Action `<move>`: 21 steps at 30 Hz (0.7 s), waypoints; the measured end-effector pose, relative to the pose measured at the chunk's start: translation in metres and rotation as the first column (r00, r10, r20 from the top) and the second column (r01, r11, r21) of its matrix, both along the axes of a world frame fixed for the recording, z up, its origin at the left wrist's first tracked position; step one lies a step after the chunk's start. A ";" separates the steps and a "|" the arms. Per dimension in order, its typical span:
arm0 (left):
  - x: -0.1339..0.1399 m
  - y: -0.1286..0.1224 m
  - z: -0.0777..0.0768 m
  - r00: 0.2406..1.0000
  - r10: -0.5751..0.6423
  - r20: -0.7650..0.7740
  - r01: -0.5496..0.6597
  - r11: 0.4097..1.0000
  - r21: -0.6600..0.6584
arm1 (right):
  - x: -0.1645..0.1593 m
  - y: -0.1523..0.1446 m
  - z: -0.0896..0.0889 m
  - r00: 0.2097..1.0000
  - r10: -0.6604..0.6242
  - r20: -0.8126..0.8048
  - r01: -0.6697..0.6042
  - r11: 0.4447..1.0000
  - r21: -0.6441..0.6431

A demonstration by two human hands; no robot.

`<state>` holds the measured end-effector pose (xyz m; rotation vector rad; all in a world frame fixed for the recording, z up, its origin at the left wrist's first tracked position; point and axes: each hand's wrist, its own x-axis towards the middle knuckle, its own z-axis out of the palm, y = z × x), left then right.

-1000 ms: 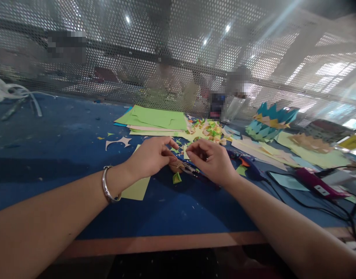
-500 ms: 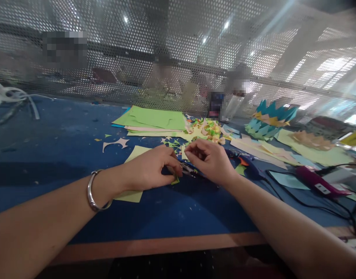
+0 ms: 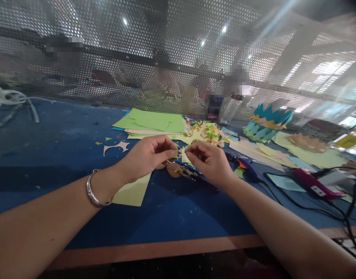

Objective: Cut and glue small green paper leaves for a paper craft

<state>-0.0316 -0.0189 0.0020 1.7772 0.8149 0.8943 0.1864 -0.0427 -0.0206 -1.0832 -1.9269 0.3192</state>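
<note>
My left hand [image 3: 150,157], with a silver bangle at the wrist, pinches a small green paper piece [image 3: 173,158] between thumb and fingers. Facing it, my right hand [image 3: 208,159] is closed at thumb and fingertips; whatever it holds there is too small to make out. Below the two hands lies a brown round disc [image 3: 174,170] with a thin loop on it, beside a dark, shiny item [image 3: 192,175] that I cannot identify. A pale yellow sheet [image 3: 134,190] lies partly under my left forearm.
Behind my hands are a stack of green sheets [image 3: 154,121] and a pile of curled paper bits [image 3: 208,131]. To the right stand zigzag-edged paper rings [image 3: 266,122], near a blue glue gun [image 3: 250,170], a purple power strip [image 3: 317,184] and black cables. Perforated metal panel [image 3: 122,77] closes the back.
My left hand has lifted up and away from the table with the green paper piece, uncovering the brown disc. My right hand has stayed almost where it was.
</note>
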 end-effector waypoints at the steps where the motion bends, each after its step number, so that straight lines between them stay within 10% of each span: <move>1: 0.001 0.001 -0.002 1.000 -0.005 -0.010 0.005 1.000 0.008 | -0.001 0.000 0.001 1.000 0.003 0.000 -0.003 1.000 -0.002; 11: 0.006 0.002 -0.006 0.999 -0.035 -0.035 0.037 0.996 0.081 | -0.006 -0.004 0.004 0.997 0.074 0.032 -0.075 0.997 0.020; 21: 0.008 -0.011 0.002 0.964 0.003 0.264 0.115 0.895 -0.431 | -0.006 -0.009 0.007 1.000 -0.003 -0.012 0.005 0.992 0.130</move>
